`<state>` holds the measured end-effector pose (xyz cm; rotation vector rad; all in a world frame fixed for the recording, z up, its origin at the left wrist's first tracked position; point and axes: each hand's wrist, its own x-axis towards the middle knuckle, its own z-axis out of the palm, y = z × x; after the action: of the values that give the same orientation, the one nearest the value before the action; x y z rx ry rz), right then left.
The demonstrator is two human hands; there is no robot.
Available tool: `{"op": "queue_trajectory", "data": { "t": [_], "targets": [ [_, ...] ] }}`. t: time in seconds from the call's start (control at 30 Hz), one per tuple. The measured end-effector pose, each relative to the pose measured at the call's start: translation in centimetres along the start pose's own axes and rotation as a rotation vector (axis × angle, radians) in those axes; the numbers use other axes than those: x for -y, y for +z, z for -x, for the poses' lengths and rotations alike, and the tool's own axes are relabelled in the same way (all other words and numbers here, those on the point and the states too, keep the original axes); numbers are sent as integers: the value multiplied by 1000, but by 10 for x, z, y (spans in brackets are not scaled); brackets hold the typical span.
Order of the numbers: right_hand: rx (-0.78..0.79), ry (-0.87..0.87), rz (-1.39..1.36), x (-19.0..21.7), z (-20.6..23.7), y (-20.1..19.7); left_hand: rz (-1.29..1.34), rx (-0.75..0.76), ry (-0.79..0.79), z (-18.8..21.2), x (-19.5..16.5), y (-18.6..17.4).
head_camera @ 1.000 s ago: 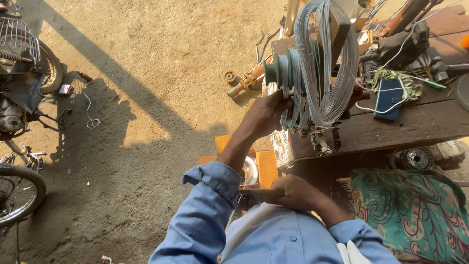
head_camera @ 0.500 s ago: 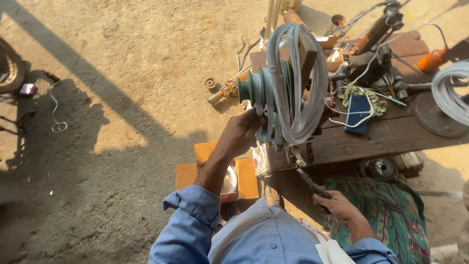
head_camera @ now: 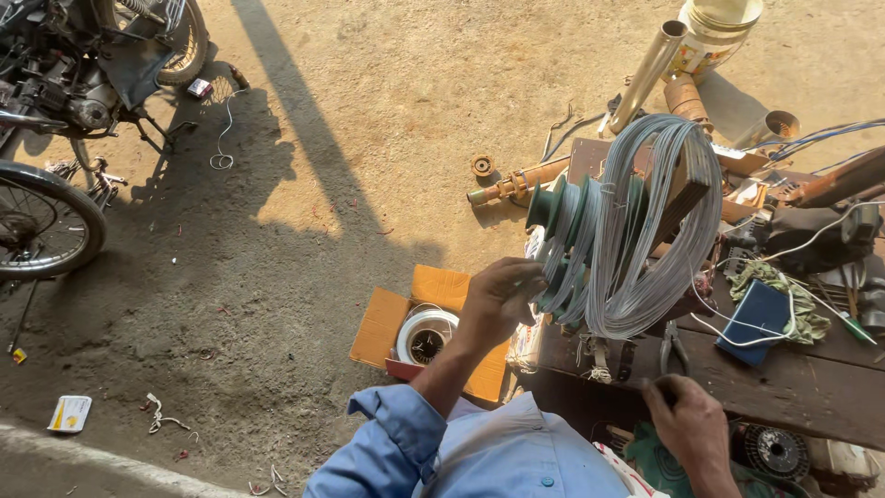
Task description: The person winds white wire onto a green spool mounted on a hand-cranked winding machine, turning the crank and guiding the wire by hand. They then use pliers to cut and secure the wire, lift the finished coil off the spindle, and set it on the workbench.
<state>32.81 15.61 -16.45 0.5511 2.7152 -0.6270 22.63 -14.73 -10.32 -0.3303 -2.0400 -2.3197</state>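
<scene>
Wire coils [head_camera: 645, 231] hang in grey loops over the green stepped spool [head_camera: 564, 242], right of centre above the counter [head_camera: 784, 378]. The left hand [head_camera: 498, 300] is closed around the spool's lower edge and the loops there; the right hand [head_camera: 687, 420], at the lower right, looks curled by the counter's front edge, its grip unclear. Loose loops could slip off a step and tangle if the spool tilts. Clutter crowds the right; bare ground [head_camera: 387, 120] lies open to the left, past the cardboard box [head_camera: 415, 327].
</scene>
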Motion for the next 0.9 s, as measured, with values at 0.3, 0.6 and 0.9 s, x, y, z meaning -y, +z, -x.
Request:
{"op": "queue_trajectory", "data": {
  "t": [0.3, 0.6, 0.9],
  "targets": [
    [-431, -989, -189, 185, 43, -18, -740, 186, 222, 34, -23, -33],
    [-575, -845, -76, 212, 57, 9, -730, 586, 269, 11, -27, -88],
    [-792, -768, -196, 216, 57, 17, 159, 517, -107, -55, -16, -70]
  ]
}}
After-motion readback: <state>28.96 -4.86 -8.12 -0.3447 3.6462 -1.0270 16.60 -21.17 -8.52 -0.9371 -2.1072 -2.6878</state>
